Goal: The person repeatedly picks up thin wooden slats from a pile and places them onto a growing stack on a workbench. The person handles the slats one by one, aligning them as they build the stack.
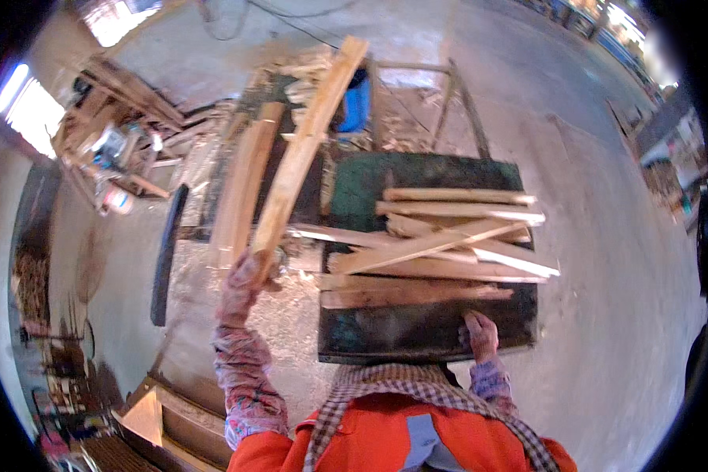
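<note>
My left hand [248, 285] grips the near end of a long wooden plank [311, 145], which slants up and away to the right. Beside it, several more boards [252, 177] lie lengthwise on the left-hand bench. My right hand [480, 334] is curled closed at the near right of a dark green tabletop [393, 334], with nothing seen protruding from the fingers. Just beyond that hand lies a loose pile of wooden strips [440, 267], some crossing at angles and some side by side.
A blue container [355, 106] stands behind the bench, near a wooden frame [468, 110]. Wood shavings [291, 330] cover the floor between bench and table. Scrap wood [126, 102] is heaped at the far left, and a dark narrow beam [169, 256] is left of the bench.
</note>
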{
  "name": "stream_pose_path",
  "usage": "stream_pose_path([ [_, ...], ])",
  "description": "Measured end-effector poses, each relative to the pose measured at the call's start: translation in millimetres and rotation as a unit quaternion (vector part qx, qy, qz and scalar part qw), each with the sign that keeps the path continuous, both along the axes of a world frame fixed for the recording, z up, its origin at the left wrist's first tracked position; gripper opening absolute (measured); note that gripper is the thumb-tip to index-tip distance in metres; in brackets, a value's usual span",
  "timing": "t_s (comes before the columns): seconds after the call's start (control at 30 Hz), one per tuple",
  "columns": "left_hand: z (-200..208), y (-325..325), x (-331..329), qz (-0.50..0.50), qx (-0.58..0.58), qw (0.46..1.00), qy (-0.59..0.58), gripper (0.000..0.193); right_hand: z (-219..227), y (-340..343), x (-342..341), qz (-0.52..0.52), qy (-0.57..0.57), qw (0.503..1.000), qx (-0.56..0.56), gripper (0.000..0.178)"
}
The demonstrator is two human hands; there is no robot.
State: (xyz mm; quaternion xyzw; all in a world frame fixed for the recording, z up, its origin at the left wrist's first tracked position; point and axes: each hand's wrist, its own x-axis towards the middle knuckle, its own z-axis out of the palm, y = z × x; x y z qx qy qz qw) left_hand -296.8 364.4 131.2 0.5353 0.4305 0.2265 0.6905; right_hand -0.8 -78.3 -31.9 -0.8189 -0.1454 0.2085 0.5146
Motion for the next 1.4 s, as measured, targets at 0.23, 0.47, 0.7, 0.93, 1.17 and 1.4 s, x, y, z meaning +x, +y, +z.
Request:
stream_pose_path([
  [0.23,1.3,3.1,6.1,-0.092,0.037,0.995,-0.001,0.067,11.3,-0.7,2.3,-0.089,0.227,0.970,-0.007,0.034],
  [0.47,12.4,17.5,80.2,-0.098,0.050,0.994,0.004,0.065,17.0,2.5,1.7,-0.060,0.209,0.976,0.003,0.034],
  [0.7,11.4,-18.9,56.8,-0.049,-0.014,0.990,-0.129,0.060,4.4,-2.4,3.8,-0.015,0.044,0.997,-0.069,0.038],
  [0.93,-17.9,10.1,-25.7,0.223,0.077,0.964,-0.122,0.047,2.4,-1.7,10.2,-0.067,0.202,0.976,-0.035,0.039],
  [1.17,-64.5,39.0,-152.1,0.403,0.033,0.909,-0.097,0.039,-17.6,-15.3,18.0,-0.057,0.143,0.988,-0.025,0.039],
  [1.4,-95.4,54.4,-252.6,0.426,-0.034,0.902,-0.068,0.041,0.3,-4.2,10.1,-0.089,0.165,0.981,-0.059,0.036],
])
